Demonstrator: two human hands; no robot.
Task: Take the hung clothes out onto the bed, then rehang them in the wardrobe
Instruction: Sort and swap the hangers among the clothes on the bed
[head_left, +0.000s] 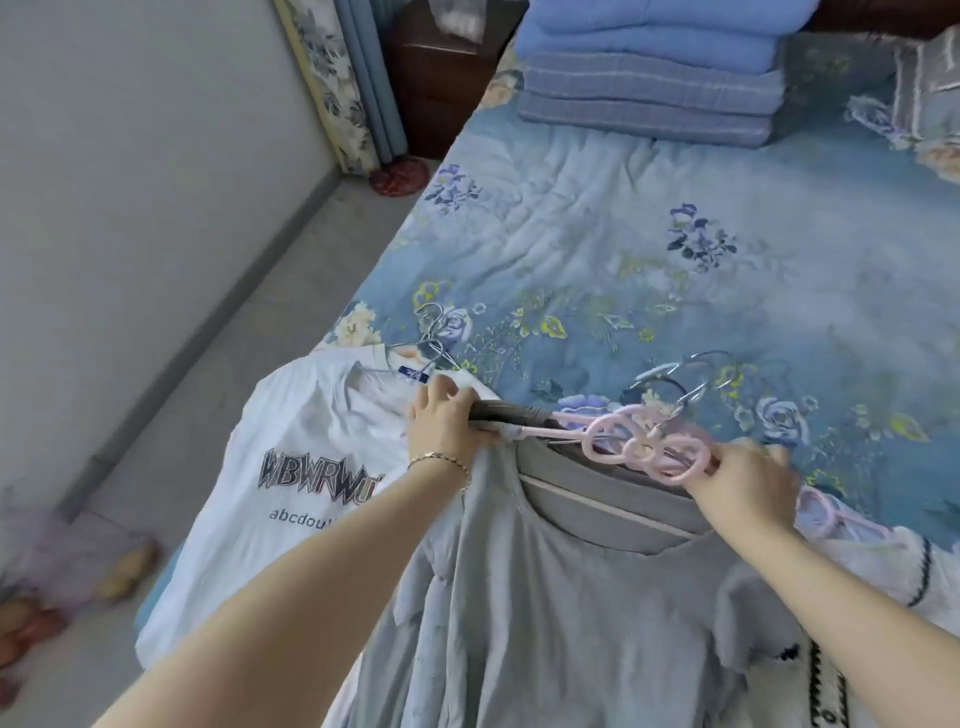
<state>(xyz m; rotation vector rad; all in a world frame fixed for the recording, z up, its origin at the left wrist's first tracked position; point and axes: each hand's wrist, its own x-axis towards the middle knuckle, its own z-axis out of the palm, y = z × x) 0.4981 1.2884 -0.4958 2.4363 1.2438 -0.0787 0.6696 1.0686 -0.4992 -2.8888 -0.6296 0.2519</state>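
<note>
Head view: white T-shirt (311, 431) beside grey shirt (545, 597) on pink hanger (641, 448); blankets (649, 88) beyond.

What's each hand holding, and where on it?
Both grip the pink hanger inside the grey top: left hand at its cloth-covered end, right hand beside the bow.

White T-shirt (311, 426) lettering partly behind left forearm (332, 561); grey garment (545, 623) past bottom edge.

Left hand (445, 422) and right hand (744, 484) grip pink hanger (642, 448).
</note>
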